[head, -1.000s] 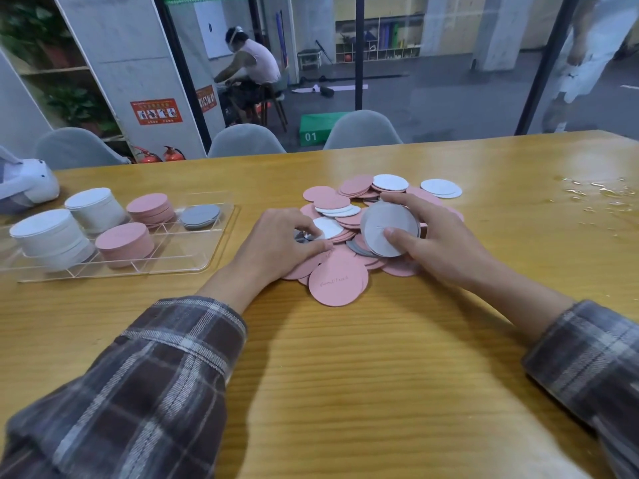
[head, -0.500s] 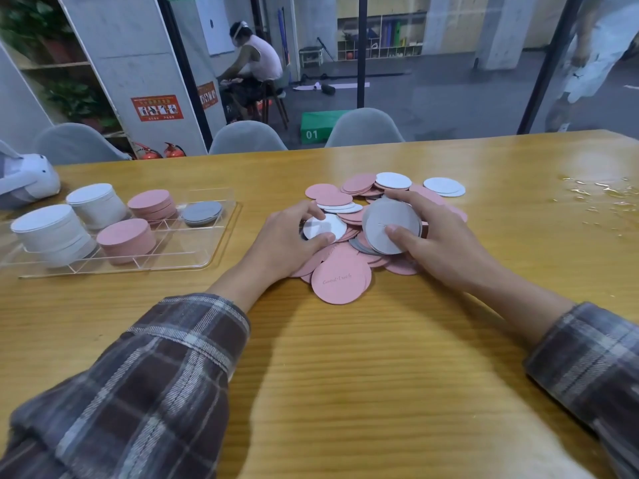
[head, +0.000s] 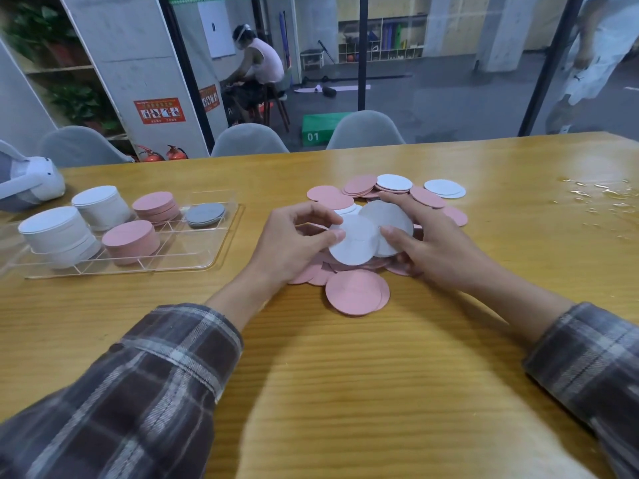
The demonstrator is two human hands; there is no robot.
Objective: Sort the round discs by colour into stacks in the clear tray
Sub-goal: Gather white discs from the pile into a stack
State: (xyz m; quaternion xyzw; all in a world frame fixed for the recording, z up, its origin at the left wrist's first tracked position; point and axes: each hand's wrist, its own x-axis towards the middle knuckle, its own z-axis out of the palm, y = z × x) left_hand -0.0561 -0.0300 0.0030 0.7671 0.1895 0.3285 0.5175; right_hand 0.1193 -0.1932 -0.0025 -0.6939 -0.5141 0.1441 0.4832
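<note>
A loose pile of pink and white discs (head: 356, 292) lies on the wooden table in front of me. My left hand (head: 294, 240) pinches a white disc (head: 356, 245) lifted above the pile. My right hand (head: 432, 243) holds a grey disc (head: 387, 216) upright just behind it, and the two discs overlap. The clear tray (head: 207, 250) sits to the left with two white stacks (head: 55, 233), two pink stacks (head: 131, 240) and a low grey stack (head: 205, 214).
A white headset (head: 27, 181) rests at the far left table edge. Spilled liquid (head: 598, 195) glistens at the right. Grey chairs (head: 249, 141) stand behind the table, and a person sits beyond the glass.
My left hand has picked a white disc out of the pile and raised it against the grey disc in my right hand. The right hand has stayed almost still.
</note>
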